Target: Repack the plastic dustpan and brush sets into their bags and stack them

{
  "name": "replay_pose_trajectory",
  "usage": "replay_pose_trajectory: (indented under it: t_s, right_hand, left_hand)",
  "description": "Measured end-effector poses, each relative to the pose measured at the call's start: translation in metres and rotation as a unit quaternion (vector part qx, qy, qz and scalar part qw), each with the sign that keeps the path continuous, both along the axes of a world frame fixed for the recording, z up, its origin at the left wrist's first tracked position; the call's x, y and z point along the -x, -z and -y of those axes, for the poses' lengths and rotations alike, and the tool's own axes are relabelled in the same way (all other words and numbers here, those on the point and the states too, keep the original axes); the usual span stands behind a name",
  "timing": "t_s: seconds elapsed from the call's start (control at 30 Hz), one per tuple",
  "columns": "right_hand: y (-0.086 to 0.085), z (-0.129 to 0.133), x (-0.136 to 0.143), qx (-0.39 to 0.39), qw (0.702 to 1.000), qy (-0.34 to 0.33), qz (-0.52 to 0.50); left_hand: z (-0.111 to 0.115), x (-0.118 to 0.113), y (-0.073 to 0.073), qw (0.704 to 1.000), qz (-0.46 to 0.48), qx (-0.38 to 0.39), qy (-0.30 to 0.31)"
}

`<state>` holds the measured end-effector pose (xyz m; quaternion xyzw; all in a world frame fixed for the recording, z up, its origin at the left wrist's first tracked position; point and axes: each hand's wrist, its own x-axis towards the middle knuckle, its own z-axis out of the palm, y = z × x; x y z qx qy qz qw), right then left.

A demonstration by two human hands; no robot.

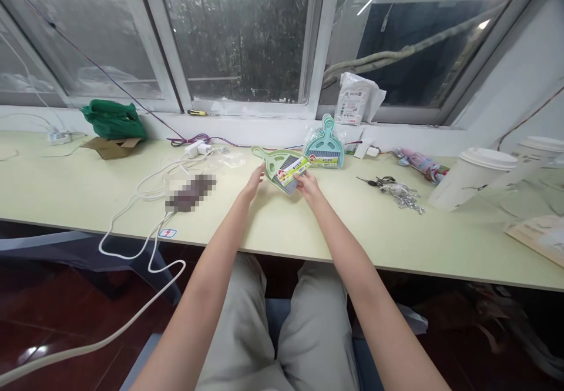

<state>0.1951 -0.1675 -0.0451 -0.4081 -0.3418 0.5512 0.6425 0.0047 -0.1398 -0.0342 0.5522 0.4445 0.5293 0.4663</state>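
Observation:
A small green dustpan (277, 159) with a brush set in it is held tilted just above the table, a printed label (291, 170) across its front. My left hand (254, 183) grips its left edge below the handle. On the other side, my right hand (307, 185) pinches the right edge near the label, with the fingers closed on it. Behind, against the wall under the window, stand several blue-green dustpan sets (326, 141) stacked upright, handles up, partly in clear plastic.
White cables (147, 188) and a blurred dark item (191, 194) lie left on the table (282, 226). A green bag (112, 119) sits on a cardboard box (110, 147). Keys (396, 191), a folded umbrella (420, 163) and white cups (473, 173) stand or lie at right.

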Motion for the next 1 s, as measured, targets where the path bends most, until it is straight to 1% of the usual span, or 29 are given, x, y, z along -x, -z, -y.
replay_pose_trajectory:
  t_s: [0.03, 0.07, 0.1, 0.13, 0.2, 0.23, 0.3, 0.4, 0.47, 0.53, 0.57, 0.6, 0.63, 0.67, 0.73, 0.77, 0.8, 0.83, 0.87, 0.9, 0.93, 1.0]
  right_hand:
    - [0.001, -0.001, -0.004, 0.005, 1.0, 0.01, -0.006]
    - [0.003, -0.003, -0.007, 0.011, 1.0, 0.02, -0.011]
    - [0.004, -0.004, -0.01, 0.017, 0.999, 0.03, -0.016]
    - [0.005, -0.006, -0.013, 0.023, 0.999, 0.039, -0.021]
    - [0.006, -0.008, -0.016, 0.028, 0.998, 0.055, -0.034]
    - [0.006, -0.008, -0.017, 0.028, 0.997, 0.059, -0.041]
    - [0.006, -0.009, -0.018, 0.027, 0.996, 0.063, -0.053]
    - [0.005, -0.009, -0.017, 0.021, 0.996, 0.064, -0.059]
    - [0.006, -0.009, -0.017, 0.015, 0.996, 0.062, -0.056]
    - [0.006, -0.009, -0.018, 0.011, 0.997, 0.059, -0.052]
    - [0.007, -0.009, -0.018, 0.01, 0.997, 0.058, -0.052]
    - [0.007, -0.008, -0.018, 0.009, 0.997, 0.059, -0.054]
    - [0.007, -0.008, -0.019, 0.008, 0.996, 0.06, -0.059]
    - [0.007, -0.008, -0.02, 0.008, 0.996, 0.062, -0.065]
    - [0.006, -0.008, -0.022, 0.006, 0.995, 0.065, -0.078]
    - [0.006, -0.008, -0.023, 0.006, 0.994, 0.067, -0.083]
    - [0.005, -0.008, -0.024, 0.008, 0.994, 0.069, -0.087]
    - [0.005, -0.009, -0.025, 0.01, 0.993, 0.072, -0.088]
    - [0.004, -0.009, -0.025, 0.013, 0.993, 0.074, -0.088]
    - [0.004, -0.009, -0.026, 0.014, 0.993, 0.077, -0.086]
    - [0.004, -0.01, -0.027, 0.015, 0.993, 0.078, -0.083]
    - [0.004, -0.01, -0.027, 0.014, 0.994, 0.079, -0.08]
  left_hand:
    - [-0.009, 0.007, -0.001, 0.996, -0.056, -0.018, -0.061]
    - [-0.018, 0.015, -0.001, 0.986, -0.116, -0.041, -0.117]
    - [-0.026, 0.024, -0.001, 0.97, -0.175, -0.065, -0.156]
    - [-0.034, 0.032, -0.001, 0.954, -0.23, -0.087, -0.172]
    - [-0.046, 0.048, 0.002, 0.931, -0.308, -0.099, -0.17]
    - [-0.049, 0.054, 0.003, 0.928, -0.325, -0.087, -0.163]
    - [-0.052, 0.061, 0.007, 0.935, -0.32, -0.054, -0.14]
    - [-0.047, 0.065, 0.008, 0.96, -0.262, -0.042, -0.092]
    - [-0.04, 0.065, 0.005, 0.968, -0.237, -0.043, -0.066]
    - [-0.033, 0.065, 0.0, 0.964, -0.256, -0.041, -0.062]
    - [-0.03, 0.065, -0.004, 0.953, -0.292, -0.047, -0.067]
    - [-0.027, 0.063, -0.007, 0.934, -0.346, -0.061, -0.073]
    - [-0.025, 0.062, -0.01, 0.905, -0.41, -0.078, -0.077]
    - [-0.022, 0.059, -0.013, 0.871, -0.478, -0.093, -0.073]
    - [-0.019, 0.053, -0.016, 0.798, -0.593, -0.101, -0.039]
    - [-0.017, 0.049, -0.016, 0.77, -0.632, -0.093, -0.011]
    - [-0.015, 0.044, -0.015, 0.749, -0.657, -0.083, 0.02]
    - [-0.013, 0.04, -0.014, 0.735, -0.671, -0.079, 0.045]
    - [-0.01, 0.036, -0.012, 0.727, -0.678, -0.087, 0.056]
    - [-0.008, 0.032, -0.011, 0.725, -0.679, -0.108, 0.048]
    - [-0.006, 0.029, -0.01, 0.726, -0.673, -0.137, 0.019]
    - [-0.002, 0.027, -0.012, 0.734, -0.65, -0.181, -0.075]
